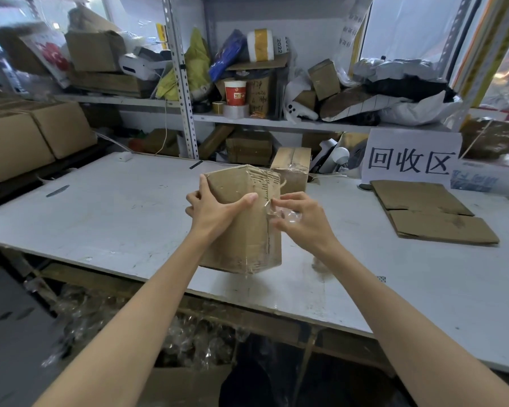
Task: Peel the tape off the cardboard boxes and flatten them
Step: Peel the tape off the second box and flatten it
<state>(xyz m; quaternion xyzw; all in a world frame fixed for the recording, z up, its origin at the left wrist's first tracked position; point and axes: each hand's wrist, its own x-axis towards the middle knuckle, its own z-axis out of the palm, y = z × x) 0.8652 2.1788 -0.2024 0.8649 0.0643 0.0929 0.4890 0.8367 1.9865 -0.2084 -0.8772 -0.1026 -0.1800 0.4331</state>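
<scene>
Pretty clearly a parcel stockroom is shown: metal shelving (185, 92) is crammed with mailer bags (400, 73), tape rolls (235, 111) and cartons (94, 51), and a "回收区" sign (409, 160) is propped on the surface (115, 207).

The brown cardboard box (247, 230) stood on end near the front of the worktop (115, 207), one vertical corner turned toward the camera. The left grip (215, 207) clasped its upper left side, thumb across the front face. Near the top right its paper skin was torn, showing corrugation. Glossy strips ran along its lower edge. Clear tape (290, 217), crumpled, was lifted from the corner edge and pinched in the right grip (297, 214). A second box (293, 168), taped shut, stood just behind. Flattened cardboard (432, 212) lay well apart at the right.
</scene>
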